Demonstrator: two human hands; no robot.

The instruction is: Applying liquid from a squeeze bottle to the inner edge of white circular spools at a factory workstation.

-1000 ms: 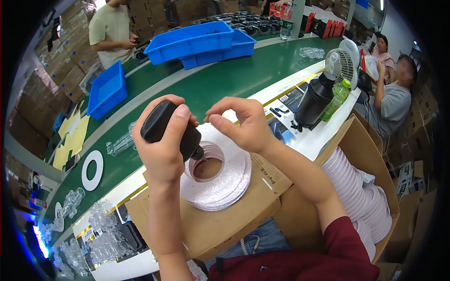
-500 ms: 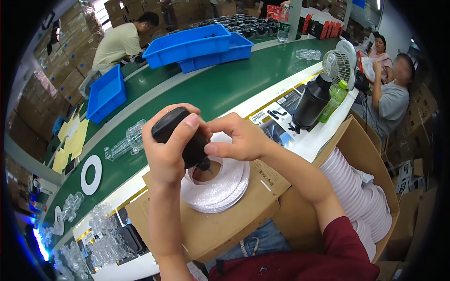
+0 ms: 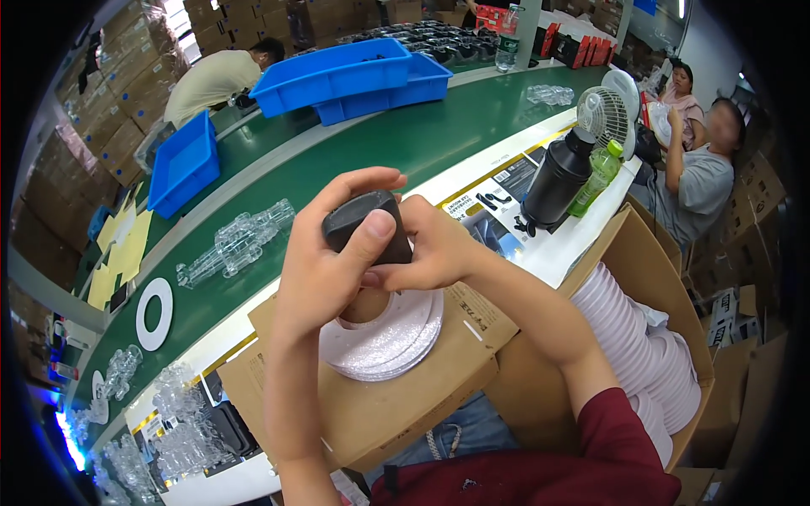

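together, left grip (image 3: 325,274), right grip (image 3: 439,244) clasping black object (image 3: 350,220), green worktop (image 3: 380,139) beyond, stacked cartons (image 3: 114,114) behind

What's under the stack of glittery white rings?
Brown cardboard, visible around the near edge of the white rings. What lies directly beneath is covered. The left hand and right hand partly hide the far side.
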